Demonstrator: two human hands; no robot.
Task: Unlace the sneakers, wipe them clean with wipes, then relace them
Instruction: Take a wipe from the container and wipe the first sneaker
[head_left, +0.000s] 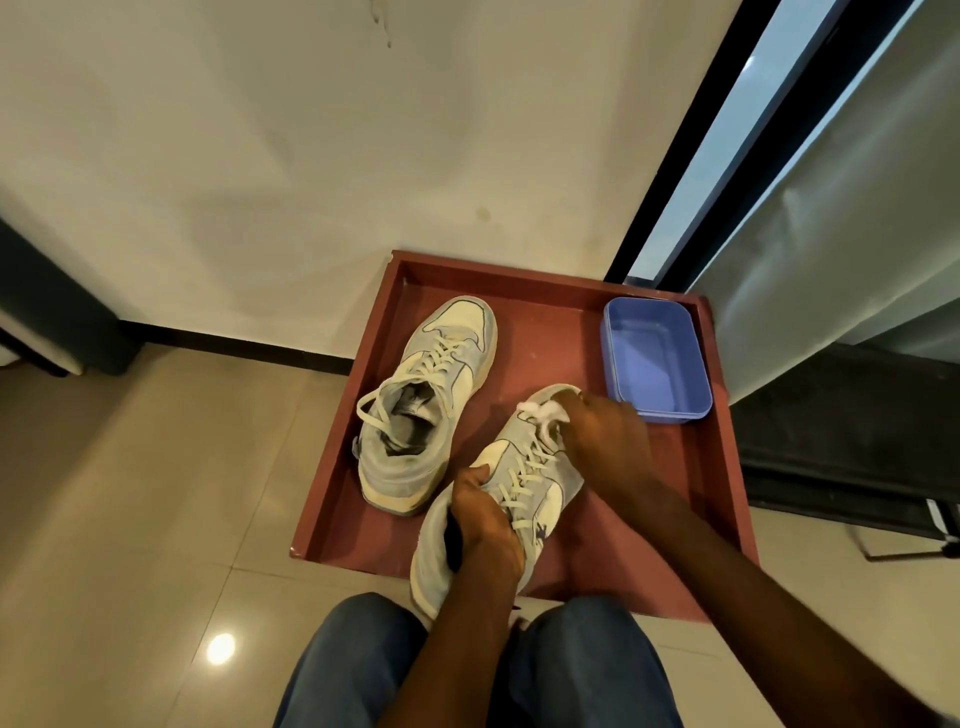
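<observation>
Sneaker (524, 483) laced, on red tray (722, 499) | left hand (483, 525) fingers grip its collar | right hand (602, 431) fingers press white wipe (537, 410) on toe

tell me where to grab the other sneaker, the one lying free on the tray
Grip the sneaker by its heel collar, coming from above at the near end: it stands upright, its opening faces up and its heel points toward the person, with tray floor bare around it.
</observation>
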